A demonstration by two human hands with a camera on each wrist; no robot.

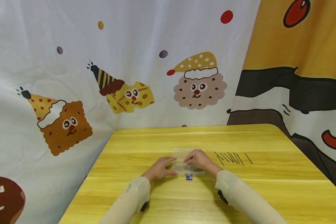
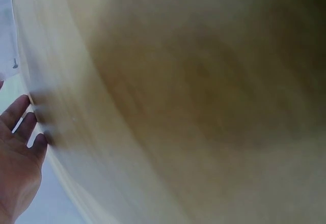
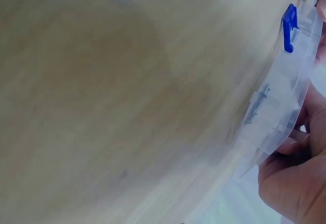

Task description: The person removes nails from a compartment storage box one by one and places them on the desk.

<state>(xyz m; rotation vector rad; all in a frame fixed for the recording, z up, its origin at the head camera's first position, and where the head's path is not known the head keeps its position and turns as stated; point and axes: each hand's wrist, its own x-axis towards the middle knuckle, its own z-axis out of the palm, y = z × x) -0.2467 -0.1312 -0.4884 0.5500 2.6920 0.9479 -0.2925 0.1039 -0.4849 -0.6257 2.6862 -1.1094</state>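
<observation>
A clear plastic compartment box [image 1: 180, 172] lies on the table, its lid [image 1: 182, 152] folded back toward the far side. A blue latch [image 1: 189, 177] sits at its near edge. My left hand [image 1: 160, 169] is at the box's left side, fingers spread and thumb near the front corner. Over the box is my right hand [image 1: 200, 159], fingers bent down toward a compartment; whether they pinch anything is hidden. Small dark screw-like pieces [image 3: 259, 103] lie inside the box in the right wrist view. The left wrist view catches my left fingers [image 2: 23, 124] and the box's edge.
Several thin dark nail-like pieces [image 1: 226, 157] lie in a row on the table right of the box, one [image 1: 249, 159] apart from the others. Behind the yellow wooden table [image 1: 145, 140] hangs a printed curtain [image 1: 145, 37].
</observation>
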